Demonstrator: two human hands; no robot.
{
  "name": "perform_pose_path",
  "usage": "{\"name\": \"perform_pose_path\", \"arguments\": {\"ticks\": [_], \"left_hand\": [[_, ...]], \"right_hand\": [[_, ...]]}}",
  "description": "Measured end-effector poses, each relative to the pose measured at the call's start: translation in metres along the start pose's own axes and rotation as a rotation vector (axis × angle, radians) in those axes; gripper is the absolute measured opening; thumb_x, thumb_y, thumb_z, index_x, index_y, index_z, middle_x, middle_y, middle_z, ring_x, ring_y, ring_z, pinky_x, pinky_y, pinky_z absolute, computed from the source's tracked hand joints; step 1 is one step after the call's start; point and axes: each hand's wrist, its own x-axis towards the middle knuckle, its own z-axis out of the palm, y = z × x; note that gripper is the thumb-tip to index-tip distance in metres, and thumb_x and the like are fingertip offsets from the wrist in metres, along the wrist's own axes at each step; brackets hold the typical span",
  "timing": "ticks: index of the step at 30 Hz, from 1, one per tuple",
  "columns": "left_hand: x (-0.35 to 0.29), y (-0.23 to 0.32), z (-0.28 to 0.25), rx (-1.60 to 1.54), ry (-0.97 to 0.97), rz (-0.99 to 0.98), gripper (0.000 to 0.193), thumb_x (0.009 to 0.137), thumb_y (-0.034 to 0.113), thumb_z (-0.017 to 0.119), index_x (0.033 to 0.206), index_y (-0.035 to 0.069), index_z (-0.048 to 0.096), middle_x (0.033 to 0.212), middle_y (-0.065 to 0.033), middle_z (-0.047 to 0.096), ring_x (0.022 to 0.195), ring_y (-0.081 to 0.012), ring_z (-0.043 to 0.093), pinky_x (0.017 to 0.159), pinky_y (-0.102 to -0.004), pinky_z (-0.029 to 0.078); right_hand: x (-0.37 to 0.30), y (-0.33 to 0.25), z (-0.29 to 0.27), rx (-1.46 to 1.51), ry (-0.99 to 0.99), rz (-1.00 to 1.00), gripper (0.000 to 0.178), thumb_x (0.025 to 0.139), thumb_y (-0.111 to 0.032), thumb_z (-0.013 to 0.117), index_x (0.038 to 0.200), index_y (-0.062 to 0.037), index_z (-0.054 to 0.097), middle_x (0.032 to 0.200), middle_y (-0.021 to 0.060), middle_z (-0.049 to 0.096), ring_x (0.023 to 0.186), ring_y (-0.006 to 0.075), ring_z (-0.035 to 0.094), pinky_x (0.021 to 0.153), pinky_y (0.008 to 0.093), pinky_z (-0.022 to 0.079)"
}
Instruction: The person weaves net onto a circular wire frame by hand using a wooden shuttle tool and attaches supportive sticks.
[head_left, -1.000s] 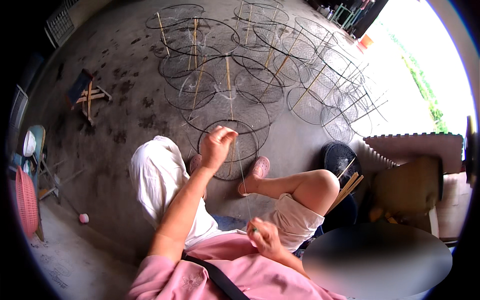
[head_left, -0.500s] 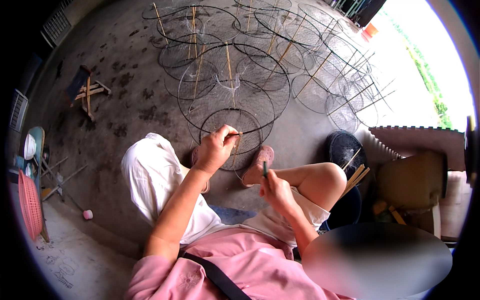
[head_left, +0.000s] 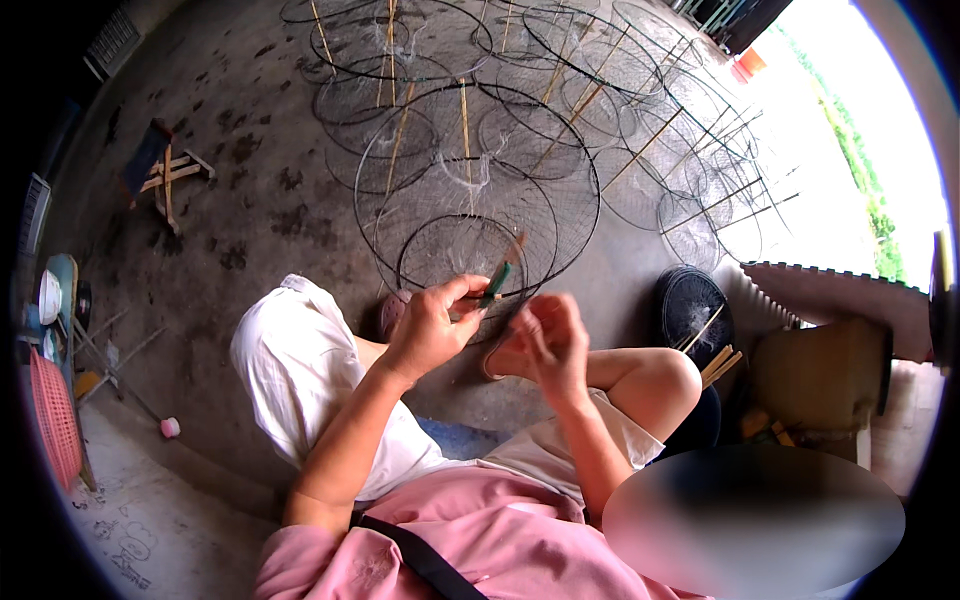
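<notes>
My left hand [head_left: 432,328] is closed in a pinch on the rim of a round wire-hoop net trap [head_left: 478,90] standing in front of me. At its fingertips is a narrow dark-green object [head_left: 496,284], with a brownish tip beyond it; I cannot make out its kind. Just to the right, my right hand [head_left: 552,345] is raised close to the rim, its fingers smeared by motion. A smaller black hoop [head_left: 405,250] lies low within the trap. A bamboo stick [head_left: 464,130] props the net upright.
More net traps [head_left: 640,150] with bamboo sticks spread behind. At right are a black round net bundle [head_left: 690,300], bamboo sticks [head_left: 722,366] in a dark bucket, and a brown box [head_left: 815,380]. A folding stool [head_left: 165,180] stands left, a pink basket [head_left: 55,415] nearer.
My right hand has come up toward the rim. The green object it held low is now by my left fingertips. My left hand has dropped slightly with the rim.
</notes>
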Motion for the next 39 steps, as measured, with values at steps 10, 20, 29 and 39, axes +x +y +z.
{"name": "perform_pose_path", "arguments": {"ticks": [10, 20, 29, 39], "left_hand": [[-0.006, 0.008, 0.008, 0.42, -0.011, 0.105, 0.061, 0.069, 0.02, 0.082, 0.123, 0.011, 0.056, 0.122, -0.0072, 0.058, 0.11, -0.0257, 0.058, 0.09, -0.0385, 0.042], [-0.007, 0.001, 0.012, 0.467, 0.007, 0.183, 0.056, 0.072, 0.004, 0.072, 0.125, 0.012, 0.055, 0.118, -0.008, 0.058, 0.109, -0.0265, 0.058, 0.089, -0.0385, 0.043], [0.001, 0.003, 0.012, 0.12, 0.176, 0.168, 0.013, 0.084, 0.009, 0.072, 0.096, 0.004, 0.07, 0.083, -0.0101, 0.066, 0.073, -0.0231, 0.066, 0.064, -0.0328, 0.05], [0.021, -0.024, 0.022, 0.096, 0.378, 0.143, 0.015, 0.086, 0.018, 0.074, 0.086, 0.004, 0.07, 0.073, -0.0061, 0.063, 0.064, -0.0161, 0.06, 0.06, -0.0299, 0.047]], "right_hand": [[0.026, -0.056, -0.033, 0.947, -0.024, -0.033, 0.017, 0.099, -0.022, 0.06, 0.09, -0.0076, 0.061, 0.067, -0.0038, 0.051, 0.057, 0.0057, 0.049, 0.051, 0.0229, 0.04], [-0.019, 0.021, 0.003, -1.113, -0.099, -0.179, 0.022, 0.094, -0.028, 0.061, 0.096, -0.0072, 0.055, 0.083, 0.0197, 0.064, 0.073, 0.0375, 0.065, 0.061, 0.0485, 0.051], [-0.013, -0.024, -0.006, 0.317, -0.184, -0.285, 0.012, 0.099, -0.008, 0.056, 0.109, 0.0, 0.058, 0.106, 0.0059, 0.062, 0.101, 0.0166, 0.061, 0.089, 0.0277, 0.047], [-0.138, -0.026, -0.016, -0.259, -0.559, -0.514, 0.016, 0.09, -0.014, 0.061, 0.086, 0.0017, 0.059, 0.084, 0.0157, 0.06, 0.073, 0.0317, 0.058, 0.064, 0.0398, 0.045]]}}
